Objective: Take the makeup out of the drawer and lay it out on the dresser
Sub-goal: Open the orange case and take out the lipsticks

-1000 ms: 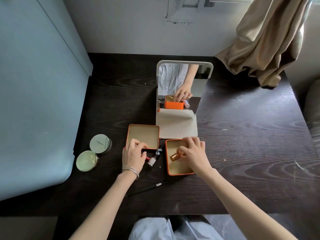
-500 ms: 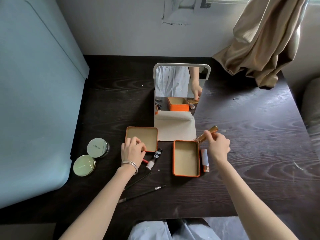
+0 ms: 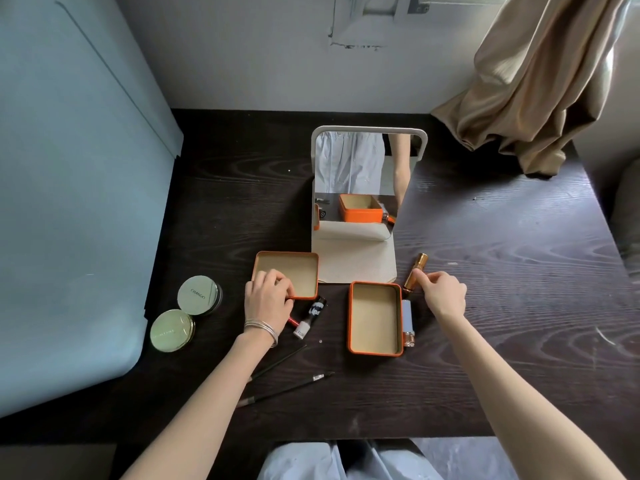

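The dark wooden dresser (image 3: 485, 341) fills the view, with a tan curtain (image 3: 540, 81) draped onto its far right corner. A white-framed standing mirror (image 3: 367, 181) sits upright at the centre back, its base flap lying flat toward the person.

Both forearms reach in from the near edge. The left hand (image 3: 268, 299), wrist ringed with thin bracelets (image 3: 261, 329), lies palm down with fingers curled over the near corner of the orange lid (image 3: 287, 273), which lies open side up; whether it truly grips the rim or only rests there is hard to tell. The right hand (image 3: 441, 294) stretches further out, knuckles up, its thumb and forefinger pinching the gold tube (image 3: 415, 273), which lies slanted on the wood just beyond the right far corner of the orange tin (image 3: 375, 318).

Touching the tin's right wall lies a pale blue lipstick (image 3: 407, 322). Two round green compacts (image 3: 187, 313) sit near the dresser's left edge, side by side. A small black-and-white tube (image 3: 310, 317) lies just right of the left hand, and two thin black brushes (image 3: 284, 379) lie slanted nearer the person.
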A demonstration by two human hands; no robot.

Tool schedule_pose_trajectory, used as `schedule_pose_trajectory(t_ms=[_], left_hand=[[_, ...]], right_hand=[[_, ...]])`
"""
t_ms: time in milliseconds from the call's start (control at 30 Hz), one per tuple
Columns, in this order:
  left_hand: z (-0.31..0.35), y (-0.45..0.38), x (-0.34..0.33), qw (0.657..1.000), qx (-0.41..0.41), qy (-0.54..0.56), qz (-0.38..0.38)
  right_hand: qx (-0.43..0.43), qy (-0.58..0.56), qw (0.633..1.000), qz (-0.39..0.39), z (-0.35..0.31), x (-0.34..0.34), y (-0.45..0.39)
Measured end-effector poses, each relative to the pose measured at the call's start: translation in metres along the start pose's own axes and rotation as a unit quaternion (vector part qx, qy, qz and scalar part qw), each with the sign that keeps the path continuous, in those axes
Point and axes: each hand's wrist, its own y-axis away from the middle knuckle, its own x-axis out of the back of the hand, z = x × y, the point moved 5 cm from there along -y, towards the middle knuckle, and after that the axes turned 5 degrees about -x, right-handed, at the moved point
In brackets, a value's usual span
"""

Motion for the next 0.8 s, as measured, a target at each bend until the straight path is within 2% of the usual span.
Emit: schedule_pose_trajectory(t_ms=[100, 300, 433, 500, 600, 733, 800], left_hand=[[0.004, -0.001, 0.007, 0.999, -0.016, 0.021, 0.034], [0.025, 0.003, 0.038, 0.988, -0.044, 0.091, 0.116], [0.045, 0.011, 0.060, 0.962, -0.009, 0.241, 0.132], [0.054, 0.014, 0.063, 0.940, 0.014, 0.318, 0.123], [0.067, 0.015, 0.062, 0.888, 0.058, 0.445, 0.102], [0.078, 0.010, 0.044, 0.826, 0.149, 0.543, 0.026], [0.079, 0.009, 0.029, 0.771, 0.211, 0.601, -0.008]], right_hand=[[0.034, -0.034, 0.999, 0.000, 0.002, 0.001, 0.005], [0.181, -0.121, 0.976, -0.008, -0.014, 0.006, 0.038], [0.229, -0.173, 0.956, -0.065, -0.029, 0.009, 0.067], [0.227, -0.196, 0.948, -0.102, -0.033, 0.005, 0.076], [0.208, -0.228, 0.940, -0.144, -0.033, 0.001, 0.082], [0.195, -0.247, 0.935, -0.161, -0.030, 0.005, 0.085], [0.193, -0.251, 0.934, -0.167, -0.028, 0.007, 0.086]])
